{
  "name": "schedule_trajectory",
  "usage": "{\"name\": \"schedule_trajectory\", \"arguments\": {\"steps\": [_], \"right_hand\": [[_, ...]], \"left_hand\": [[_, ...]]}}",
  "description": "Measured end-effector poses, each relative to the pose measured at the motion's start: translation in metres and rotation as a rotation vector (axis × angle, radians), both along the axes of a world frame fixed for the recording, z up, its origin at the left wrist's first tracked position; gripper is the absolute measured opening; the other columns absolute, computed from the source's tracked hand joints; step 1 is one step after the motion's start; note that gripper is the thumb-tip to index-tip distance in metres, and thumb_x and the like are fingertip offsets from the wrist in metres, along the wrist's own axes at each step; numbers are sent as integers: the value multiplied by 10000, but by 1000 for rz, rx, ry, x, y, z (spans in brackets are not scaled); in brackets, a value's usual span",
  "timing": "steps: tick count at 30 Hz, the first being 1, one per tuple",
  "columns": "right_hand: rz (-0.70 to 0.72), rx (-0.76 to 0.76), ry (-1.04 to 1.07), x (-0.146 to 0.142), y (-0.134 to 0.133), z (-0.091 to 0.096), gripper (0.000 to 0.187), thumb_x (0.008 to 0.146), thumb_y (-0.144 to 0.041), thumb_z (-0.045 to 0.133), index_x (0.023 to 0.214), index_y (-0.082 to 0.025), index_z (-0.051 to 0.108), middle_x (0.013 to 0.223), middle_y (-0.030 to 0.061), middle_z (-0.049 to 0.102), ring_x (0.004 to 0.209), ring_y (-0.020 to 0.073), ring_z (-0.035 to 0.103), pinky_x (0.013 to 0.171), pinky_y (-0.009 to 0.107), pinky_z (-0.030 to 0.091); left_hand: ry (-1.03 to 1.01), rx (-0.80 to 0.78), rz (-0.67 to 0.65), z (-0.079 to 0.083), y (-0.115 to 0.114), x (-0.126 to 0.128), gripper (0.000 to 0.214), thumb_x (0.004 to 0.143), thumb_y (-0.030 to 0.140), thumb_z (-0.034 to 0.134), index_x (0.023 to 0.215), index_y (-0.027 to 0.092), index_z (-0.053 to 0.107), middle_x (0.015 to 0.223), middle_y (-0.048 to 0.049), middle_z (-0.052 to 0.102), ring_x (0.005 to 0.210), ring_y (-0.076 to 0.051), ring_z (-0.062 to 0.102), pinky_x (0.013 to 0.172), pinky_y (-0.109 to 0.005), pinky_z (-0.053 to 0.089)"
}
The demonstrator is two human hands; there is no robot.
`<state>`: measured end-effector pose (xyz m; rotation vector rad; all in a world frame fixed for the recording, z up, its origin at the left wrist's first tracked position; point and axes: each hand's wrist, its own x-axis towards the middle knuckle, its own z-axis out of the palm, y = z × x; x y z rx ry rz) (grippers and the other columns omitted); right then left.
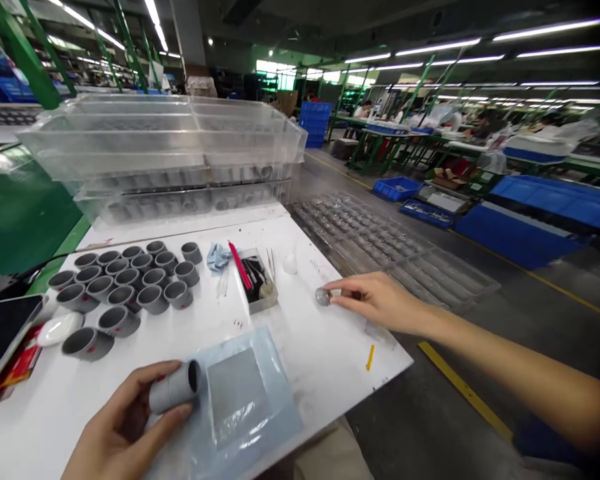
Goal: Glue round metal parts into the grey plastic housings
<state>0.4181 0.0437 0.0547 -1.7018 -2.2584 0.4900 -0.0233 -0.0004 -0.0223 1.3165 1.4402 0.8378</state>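
1. While the left hand [115, 430] holds one short grey cylinder with a dark open end [173, 390], many similar open-topped grey cylinders [153, 300] stand grouped on the white tabletop [320, 363].
2. As far as I can judge, a single piece is in hand, partway through its handling; whether the standing ones are finished or waiting, I can't tell.
3. Clear plastic trays, stacked high [180, 140], sit at the table's far end with more grey pieces visible in the lower ones, their state equally unclear from here.
4. That left hand comes in from the near edge, fingers curled over the cylinder's far side and thumb pressed along its near side; the piece is tipped well over, its mouth facing right, beside the pale-blue sheet with a grey square centre [237, 393].
5. Stretched out from the right, the bare forearm runs almost level; the right hand [375, 300] pinches a small, roundish, silvery-grey piece [322, 297] between thumb and fingertips, near the table's right edge.
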Motion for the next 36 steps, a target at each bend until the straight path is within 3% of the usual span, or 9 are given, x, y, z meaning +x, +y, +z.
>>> {"name": "schedule_trajectory", "arguments": {"steps": [4,8,14,18,21,25,29,32,36], "right_hand": [[197,-53,-2,-45,-17,-5,371,1021,-434,581,1291,-236,741,929,28,790,769,174,708,707,275,465],[263,-103,-107,-66,-17,-5,339,1029,-405,559,1251,-235,751,1004,28,799,749,180,718,697,294,477],[309,-60,-270,-79,-11,5,341,1026,-438,536,1248,-263,727,1111,52,753,882,250,743,746,362,520],[334,-58,-298,-90,-6,8,280,1014,-368,541,1104,-239,773,1004,61,748,807,243,736,703,372,534],[375,-10,-157,-111,-4,13,222,986,-332,600,1076,-232,776,975,45,752,816,217,729,719,357,549],[438,97,270,-156,0,14,200,952,-289,689,1110,-196,767,1009,30,771,908,164,717,782,287,569],[422,238,581,-190,4,-1,193,893,-218,750,1073,-152,772,976,42,780,863,135,705,689,243,554],[378,288,666,-196,5,-16,194,869,-188,768,1059,-149,771,927,40,776,823,133,691,621,243,526],[413,265,656,-194,2,-26,209,861,-143,764,1070,-157,777,939,48,771,873,148,702,737,265,576]], "left_hand": [[11,55,0,21,-4,8,467,782,525,831,1179,324,690,1242,-11,710,1143,-226,660,911,-219,573],[-77,135,-76,24,-4,12,300,840,408,805,1127,348,744,1321,13,641,1246,-212,601,991,-216,532],[-143,84,-79,30,-4,12,301,861,331,799,1152,373,733,1207,29,655,1000,-152,645,895,-215,559],[-185,69,-83,31,-3,11,311,864,329,802,1166,348,729,1213,16,648,984,-158,643,886,-243,567],[-216,67,-114,25,-1,7,326,872,330,801,1185,351,715,1276,5,628,1083,-176,638,905,-246,562],[-266,134,-146,16,1,4,323,870,221,798,1143,357,692,1327,13,617,1307,-192,557,1034,-248,506],[-319,112,-91,13,1,5,313,857,133,781,1057,342,663,1301,35,633,1251,-152,586,1044,-233,485],[-312,139,-108,11,1,4,311,864,109,766,1042,334,646,1282,34,622,1220,-140,587,1015,-221,493],[-306,156,-141,9,3,3,328,875,92,754,1057,334,626,1265,32,607,1215,-138,579,1017,-223,488]]}}
